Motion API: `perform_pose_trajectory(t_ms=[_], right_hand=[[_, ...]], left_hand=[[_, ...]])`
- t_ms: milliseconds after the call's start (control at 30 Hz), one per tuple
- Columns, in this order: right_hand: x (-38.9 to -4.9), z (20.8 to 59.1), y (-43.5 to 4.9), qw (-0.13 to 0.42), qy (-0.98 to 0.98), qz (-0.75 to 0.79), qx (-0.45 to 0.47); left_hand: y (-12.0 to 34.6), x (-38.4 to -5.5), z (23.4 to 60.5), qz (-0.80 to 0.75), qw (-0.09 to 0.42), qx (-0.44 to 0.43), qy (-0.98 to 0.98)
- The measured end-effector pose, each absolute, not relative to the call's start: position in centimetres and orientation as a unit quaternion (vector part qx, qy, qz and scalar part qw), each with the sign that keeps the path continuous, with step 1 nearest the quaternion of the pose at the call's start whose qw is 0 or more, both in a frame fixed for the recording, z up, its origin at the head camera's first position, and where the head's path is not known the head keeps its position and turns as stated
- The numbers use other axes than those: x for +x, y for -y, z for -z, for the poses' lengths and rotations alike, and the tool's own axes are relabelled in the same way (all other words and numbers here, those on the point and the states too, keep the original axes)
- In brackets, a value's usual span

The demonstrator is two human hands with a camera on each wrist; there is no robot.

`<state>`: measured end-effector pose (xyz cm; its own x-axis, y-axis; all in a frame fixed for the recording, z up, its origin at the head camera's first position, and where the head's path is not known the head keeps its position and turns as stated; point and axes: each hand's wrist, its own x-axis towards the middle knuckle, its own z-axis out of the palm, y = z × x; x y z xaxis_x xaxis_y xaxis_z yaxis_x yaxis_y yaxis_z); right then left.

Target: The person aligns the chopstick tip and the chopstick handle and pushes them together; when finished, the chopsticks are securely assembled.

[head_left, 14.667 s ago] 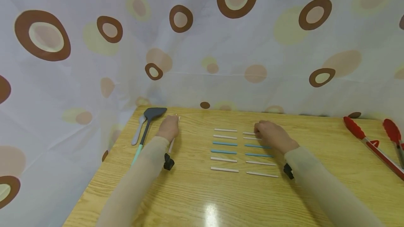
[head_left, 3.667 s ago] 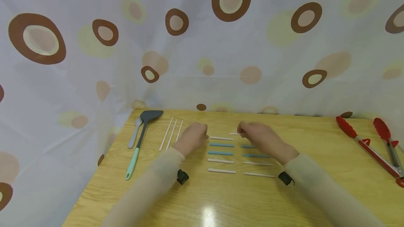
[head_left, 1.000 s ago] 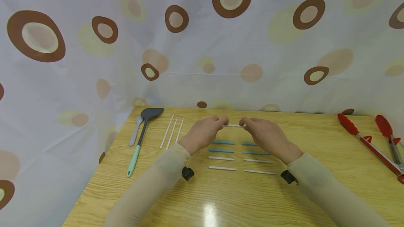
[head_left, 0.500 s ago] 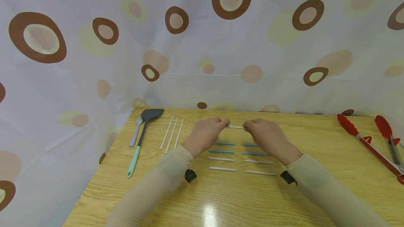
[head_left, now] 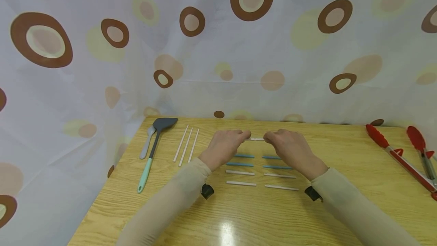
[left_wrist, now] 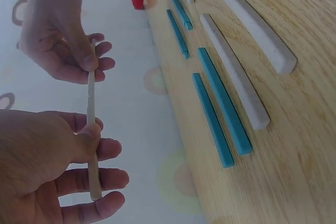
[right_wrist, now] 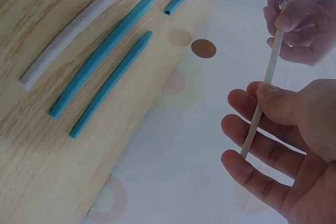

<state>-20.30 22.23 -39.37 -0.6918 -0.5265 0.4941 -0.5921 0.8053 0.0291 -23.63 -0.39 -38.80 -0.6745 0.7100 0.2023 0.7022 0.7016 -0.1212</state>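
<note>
Both hands hold one slim white chopstick (head_left: 257, 139) above the far part of the table. My left hand (head_left: 223, 147) pinches its left part between thumb and fingers. The right part is pinched by my right hand (head_left: 290, 149). In the left wrist view a seam shows along the held chopstick (left_wrist: 91, 98), between the two thumbs. Below the hands, shorter pieces lie in two columns: blue chopstick pieces (head_left: 240, 164) farther off, white chopstick pieces (head_left: 241, 183) nearer. My hands partly cover the blue ones. Three long white chopsticks (head_left: 185, 147) lie side by side, left of my left hand.
A dark spatula (head_left: 150, 158) with a mint handle and a small grey utensil (head_left: 147, 143) lie at the table's left. Red-tipped tongs (head_left: 399, 158) and a second red-tipped pair (head_left: 420, 143) lie at the right. A patterned curtain (head_left: 205, 56) hangs behind the wooden table (head_left: 191, 215).
Since the oldest frame, the farthest white pieces have left both columns and three long chopsticks lie at left. My left hand came to the middle. Over the last second both hands barely moved.
</note>
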Motion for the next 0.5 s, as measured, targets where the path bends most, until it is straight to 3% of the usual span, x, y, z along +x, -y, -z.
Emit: perform_pose_trajectory(t_ms=[500], right_hand=[[-20.39, 39.67, -22.21, 0.268, 0.906, -0.076, 0.320]], left_hand=[[0.81, -23.57, 38.86, -0.006, 0.137, -0.400, 0.906]])
